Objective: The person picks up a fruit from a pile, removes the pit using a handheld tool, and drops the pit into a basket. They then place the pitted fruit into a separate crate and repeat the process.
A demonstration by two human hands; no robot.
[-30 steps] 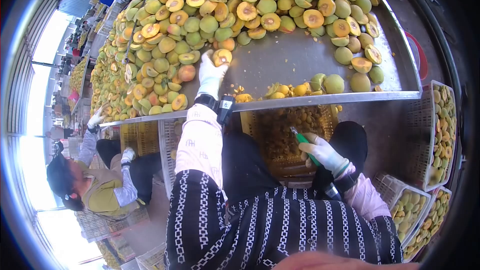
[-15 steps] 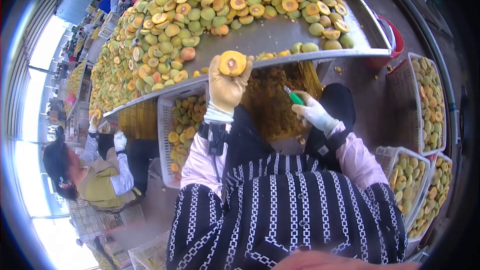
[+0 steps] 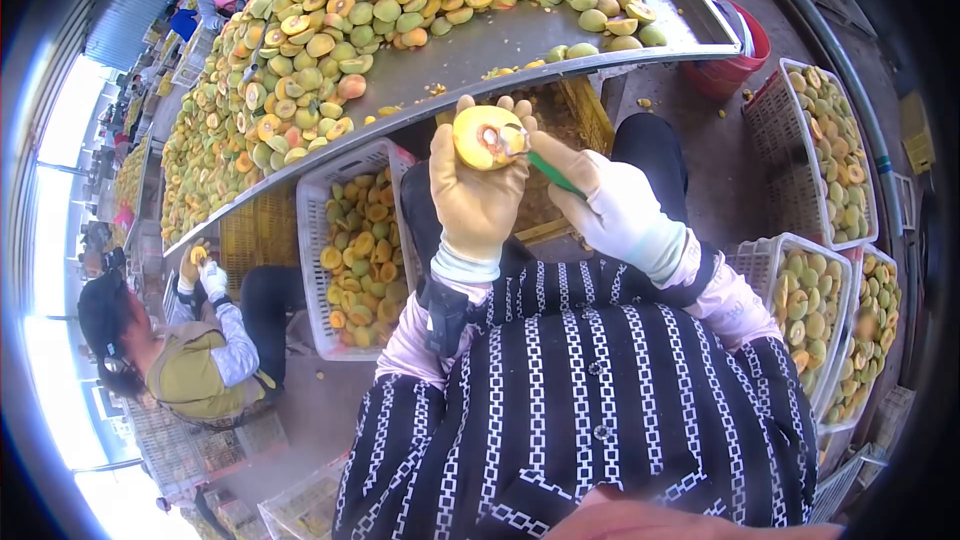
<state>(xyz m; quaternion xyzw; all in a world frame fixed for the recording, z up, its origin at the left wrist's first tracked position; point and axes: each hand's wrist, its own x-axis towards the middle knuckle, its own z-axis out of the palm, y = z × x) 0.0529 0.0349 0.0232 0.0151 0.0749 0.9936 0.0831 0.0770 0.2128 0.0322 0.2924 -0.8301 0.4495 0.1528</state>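
Observation:
In my gloved left hand [image 3: 478,185] rests a yellow-fleshed peach half [image 3: 484,137], cut face up, with the fingers curled around it. My right hand [image 3: 615,205], also gloved, grips a small green-handled pitting tool [image 3: 556,175]. The tool's metal tip touches the right side of the cut face, near the brown centre. Both hands are held close together above my lap, just in front of the metal table edge. The exact shape of the tip is hard to make out.
A metal table [image 3: 500,60] bears a large heap of peach halves [image 3: 300,70]. Beneath its edge stands a yellow crate [image 3: 588,120]. White crates of halves [image 3: 312,230] stand left and right [image 3: 822,195]. A red bucket [image 3: 735,60] is behind. A co-worker [image 3: 190,340] sits at left.
My right hand has moved up and left, bringing the tool's tip onto the peach half. My left hand has come slightly lower in view. The view has shifted a little.

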